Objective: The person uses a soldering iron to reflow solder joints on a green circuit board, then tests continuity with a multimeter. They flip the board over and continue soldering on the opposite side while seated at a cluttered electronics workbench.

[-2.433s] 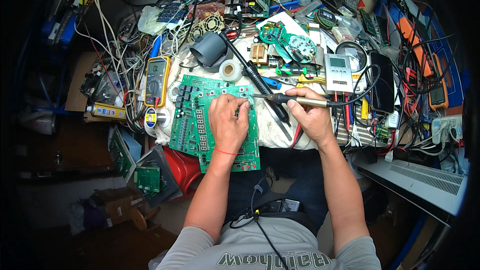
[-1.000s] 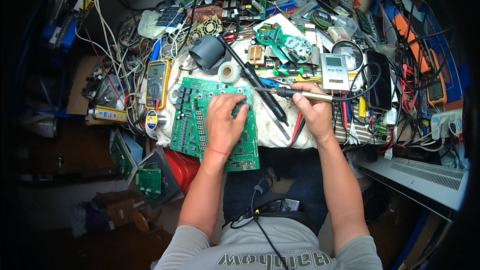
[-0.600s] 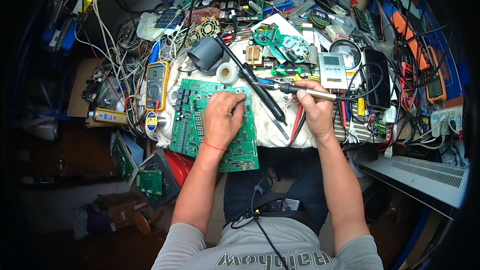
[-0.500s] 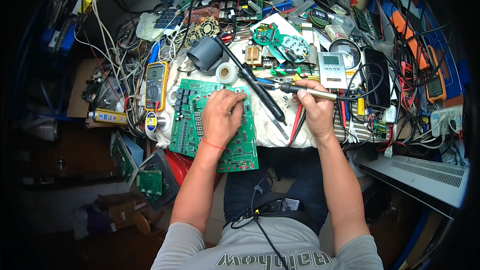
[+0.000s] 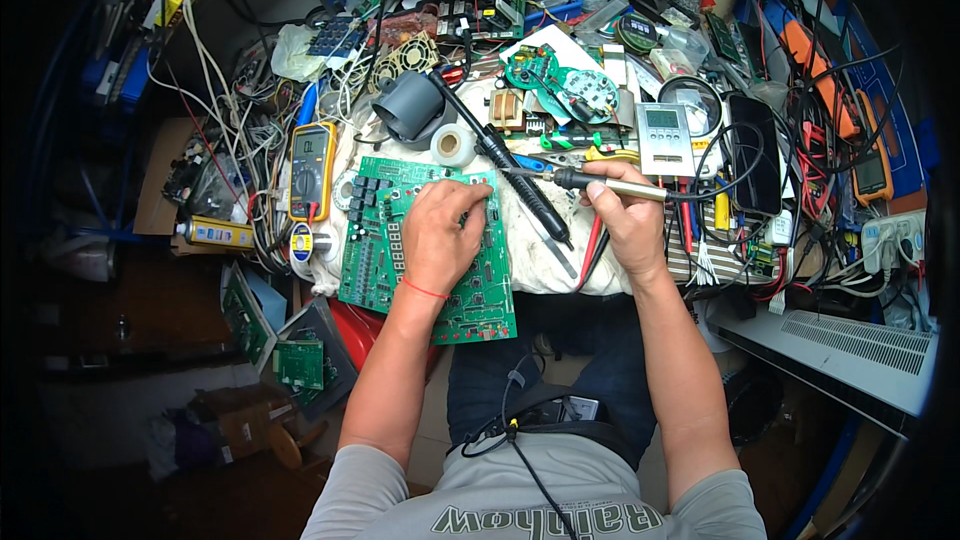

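A green circuit board (image 5: 372,258) with dark relays and a row of digit displays lies at the near edge of the bench. Resting on its upper part is my left hand (image 5: 445,230), fingers curled and thumb and forefinger together near the board's right side; whatever they pinch is hidden. My right hand (image 5: 630,220) grips a soldering iron (image 5: 580,179) by its handle, to the right of the board. The iron's tip points left, toward the board's upper right corner. Between the hands, a long black rod-shaped tool (image 5: 535,202) lies slanted on the cloth.
A yellow multimeter (image 5: 313,172) stands left of the board. Behind it sit a grey cup-shaped holder (image 5: 405,110) and a white roll (image 5: 453,146). A silver control box (image 5: 664,135) and a black phone (image 5: 752,155) lie right. Cables and boards crowd the back.
My right hand has shifted slightly left, bringing the soldering iron's tip closer to the board. My left hand and the board look unmoved.
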`<state>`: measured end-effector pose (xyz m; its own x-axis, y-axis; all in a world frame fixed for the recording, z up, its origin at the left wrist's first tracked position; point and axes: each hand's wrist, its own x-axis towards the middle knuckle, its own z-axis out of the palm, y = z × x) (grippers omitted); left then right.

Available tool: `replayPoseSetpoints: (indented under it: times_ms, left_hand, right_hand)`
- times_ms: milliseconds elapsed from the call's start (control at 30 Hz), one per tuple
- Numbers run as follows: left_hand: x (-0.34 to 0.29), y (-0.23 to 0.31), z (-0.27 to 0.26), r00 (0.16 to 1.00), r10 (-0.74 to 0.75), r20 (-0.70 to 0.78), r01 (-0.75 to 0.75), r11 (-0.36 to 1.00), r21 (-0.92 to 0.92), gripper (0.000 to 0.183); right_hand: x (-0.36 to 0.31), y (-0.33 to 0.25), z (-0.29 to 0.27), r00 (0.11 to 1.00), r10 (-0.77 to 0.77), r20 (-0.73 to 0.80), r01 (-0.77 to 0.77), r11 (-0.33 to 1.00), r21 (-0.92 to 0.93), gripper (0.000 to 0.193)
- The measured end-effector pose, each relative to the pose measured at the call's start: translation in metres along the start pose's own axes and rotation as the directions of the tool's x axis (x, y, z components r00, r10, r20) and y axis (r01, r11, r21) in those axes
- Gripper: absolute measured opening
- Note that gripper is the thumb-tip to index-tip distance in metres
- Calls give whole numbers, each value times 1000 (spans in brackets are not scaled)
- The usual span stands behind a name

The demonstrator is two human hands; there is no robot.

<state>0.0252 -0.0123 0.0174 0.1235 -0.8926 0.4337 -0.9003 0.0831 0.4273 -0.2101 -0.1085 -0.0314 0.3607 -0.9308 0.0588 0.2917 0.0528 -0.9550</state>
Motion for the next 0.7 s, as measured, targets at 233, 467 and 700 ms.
replayPoseSetpoints:
  times_ms: [233, 467, 700]
  left_hand:
    - [3, 5, 2, 1000, 3, -6, -3, 1000, -1, 18]
    - [4, 4, 6, 1000, 12, 13, -12, 1000, 9, 13]
    - [4, 3, 3, 996, 86, -1, -86, 996, 16, 21]
  right_hand:
    - [0, -1, 0, 1000, 14, -12, -13, 999, 41, 27]
    - [0, -2, -1, 1000, 6, -6, -6, 999, 44, 28]
    - [0, -2, -2, 1000, 7, -3, -6, 998, 55, 28]
